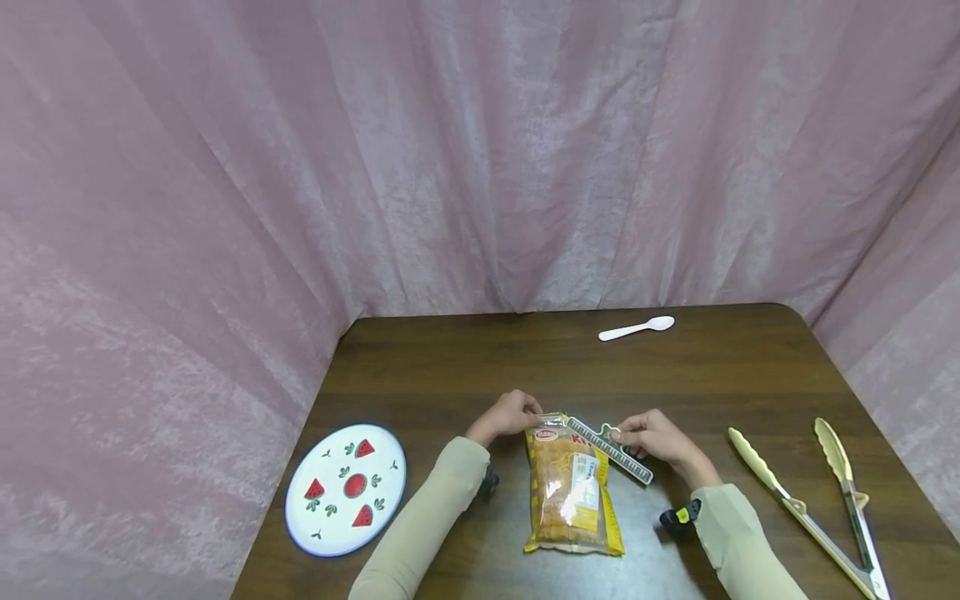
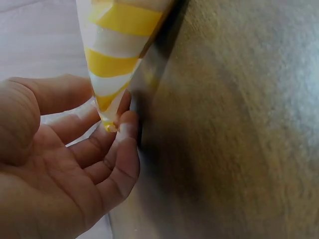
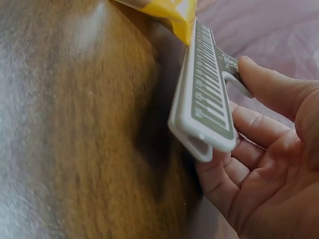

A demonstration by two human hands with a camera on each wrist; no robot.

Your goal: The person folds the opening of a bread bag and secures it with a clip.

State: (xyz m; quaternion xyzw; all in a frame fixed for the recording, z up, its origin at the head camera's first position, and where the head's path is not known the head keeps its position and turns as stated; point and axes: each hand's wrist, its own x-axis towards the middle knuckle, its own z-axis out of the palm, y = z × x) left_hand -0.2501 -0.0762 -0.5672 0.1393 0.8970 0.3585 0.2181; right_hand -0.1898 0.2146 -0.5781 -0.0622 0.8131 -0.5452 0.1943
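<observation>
A yellow-and-clear plastic bag of bread-like food (image 1: pixel 555 500) lies in the middle of the table, its top end away from me. My left hand (image 1: pixel 510 414) pinches the bag's top left corner; in the left wrist view the yellow-striped edge (image 2: pixel 114 62) runs between thumb and fingers. My right hand (image 1: pixel 656 437) holds a long bag clip (image 1: pixel 626 465) with a piano-key pattern by its handle, thumb on one side and fingers behind. The clip slants across the bag's top right corner. In the right wrist view, the clip's near end (image 3: pixel 212 134) shows a narrow gap between its two bars.
A white oval plate (image 1: pixel 300 492) with watermelon designs is at the left. Spread tongs (image 1: pixel 821 542) with cream-coloured tips lie at the right. Near the table's back edge lies a white spoon (image 1: pixel 637 328). Pink curtains (image 1: pixel 487 167) hang behind the brown table (image 1: pixel 450 358).
</observation>
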